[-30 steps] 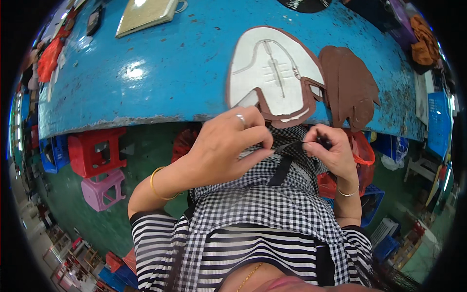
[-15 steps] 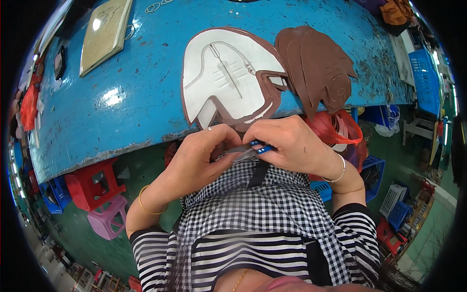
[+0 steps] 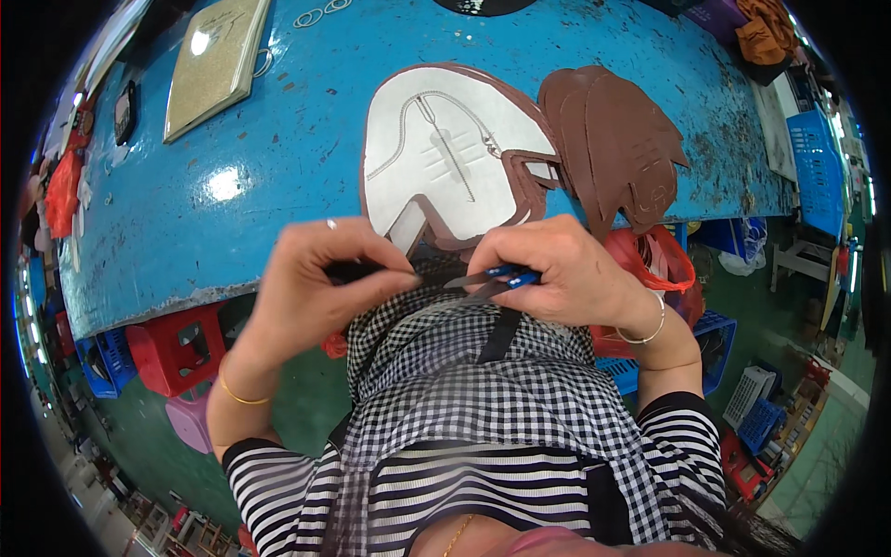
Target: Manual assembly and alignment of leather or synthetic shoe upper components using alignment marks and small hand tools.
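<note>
Scissors (image 3: 512, 280) with blue handles are lying in the right hand (image 3: 564, 271), which is clamping them between thumb and fingers while their blades are standing apart and pointing toward the left hand (image 3: 302, 283). That left hand is pressing thumb and forefinger together just beside the blade tips; whether anything thin is being pinched there, I cannot tell. Both hands are hovering before the worktop (image 3: 306, 139), over the gingham apron (image 3: 464, 390), and this closeness is posing the main risk: a loose fold could be slipping between the parted blades and getting nicked. The left fingertips are sitting near the points too, so a small jerk of the right hand could be pricking them. The black strap (image 3: 501, 334) is running down the apron below the blades and could be snagging if the scissors are dipping. Farther off, the white panel (image 3: 422, 172) and the brown panels (image 3: 613, 139) are resting by the worktop's near edge, where a knuckle catching a corner could be dragging pieces off.
</note>
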`<state>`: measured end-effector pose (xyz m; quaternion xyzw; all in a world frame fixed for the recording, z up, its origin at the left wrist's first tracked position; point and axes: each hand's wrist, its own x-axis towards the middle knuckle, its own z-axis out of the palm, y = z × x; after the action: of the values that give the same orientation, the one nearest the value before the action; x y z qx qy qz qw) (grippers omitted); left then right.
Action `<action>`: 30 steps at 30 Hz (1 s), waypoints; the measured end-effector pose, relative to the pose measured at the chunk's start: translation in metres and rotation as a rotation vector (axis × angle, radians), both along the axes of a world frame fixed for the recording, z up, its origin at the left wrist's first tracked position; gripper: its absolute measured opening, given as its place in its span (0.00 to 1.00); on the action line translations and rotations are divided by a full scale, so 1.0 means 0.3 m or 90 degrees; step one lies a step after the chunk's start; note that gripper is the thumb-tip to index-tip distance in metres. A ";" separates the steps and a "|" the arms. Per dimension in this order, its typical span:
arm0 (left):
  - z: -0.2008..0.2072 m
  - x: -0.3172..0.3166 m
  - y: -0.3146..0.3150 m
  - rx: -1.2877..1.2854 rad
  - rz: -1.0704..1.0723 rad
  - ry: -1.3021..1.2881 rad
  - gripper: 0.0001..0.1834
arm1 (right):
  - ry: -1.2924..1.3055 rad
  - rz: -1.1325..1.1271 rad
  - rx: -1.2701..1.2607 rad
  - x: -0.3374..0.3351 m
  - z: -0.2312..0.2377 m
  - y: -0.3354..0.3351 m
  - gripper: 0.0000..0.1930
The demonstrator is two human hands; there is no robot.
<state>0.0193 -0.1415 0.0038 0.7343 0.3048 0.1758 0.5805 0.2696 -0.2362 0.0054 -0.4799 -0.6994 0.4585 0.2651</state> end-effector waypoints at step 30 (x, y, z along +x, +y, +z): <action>-0.051 0.312 0.404 0.137 -0.368 0.199 0.07 | -0.181 0.034 0.201 0.178 -0.069 0.253 0.08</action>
<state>0.1130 -0.0203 -0.0116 0.8653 0.1488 -0.0795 0.4719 0.3232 -0.1602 -0.0155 -0.4735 -0.8054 0.2777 0.2234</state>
